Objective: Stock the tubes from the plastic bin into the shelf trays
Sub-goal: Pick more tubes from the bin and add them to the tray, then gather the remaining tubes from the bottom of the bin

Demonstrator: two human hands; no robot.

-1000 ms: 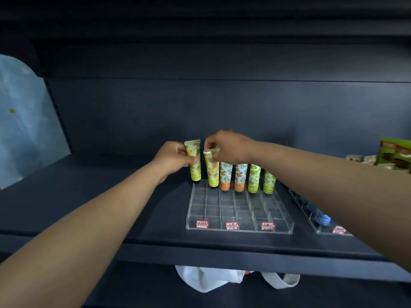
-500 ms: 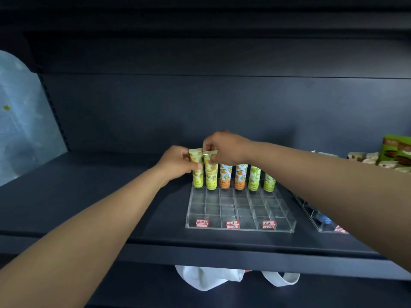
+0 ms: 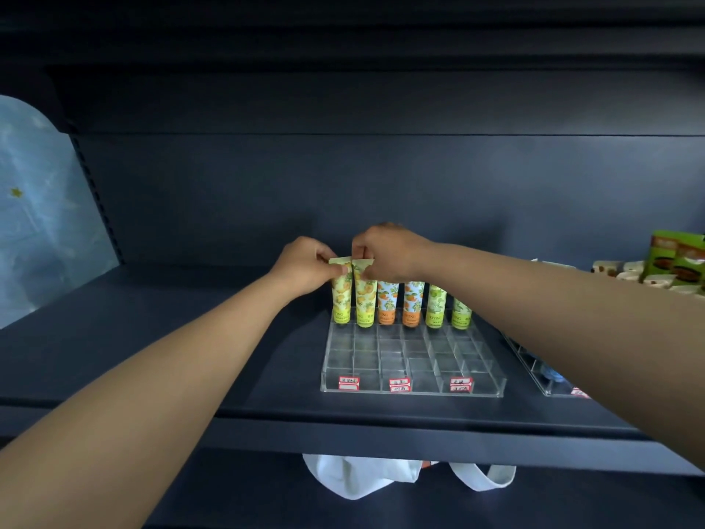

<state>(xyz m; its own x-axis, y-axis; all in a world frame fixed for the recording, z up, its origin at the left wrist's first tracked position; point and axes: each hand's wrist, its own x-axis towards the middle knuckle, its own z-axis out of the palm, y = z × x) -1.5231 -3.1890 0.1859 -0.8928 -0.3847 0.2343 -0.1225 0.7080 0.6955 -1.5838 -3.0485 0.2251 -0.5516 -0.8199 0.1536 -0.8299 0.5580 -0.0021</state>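
I had my left hand (image 3: 305, 267) pinching the crimped top of the leftmost yellow tube (image 3: 341, 295), its grip narrow on it, while my right hand (image 3: 389, 253) pinched the second yellow tube (image 3: 365, 299) just beside. Both stood upright in the back row of the clear tray (image 3: 414, 391) on the shelf (image 3: 152, 337), alongside four other tubes (image 3: 423, 301).

Dark shelf (image 3: 190, 337) carrying clear tray (image 3: 412, 391) below both hands, second tray (image 3: 534, 376) sitting under right forearm.
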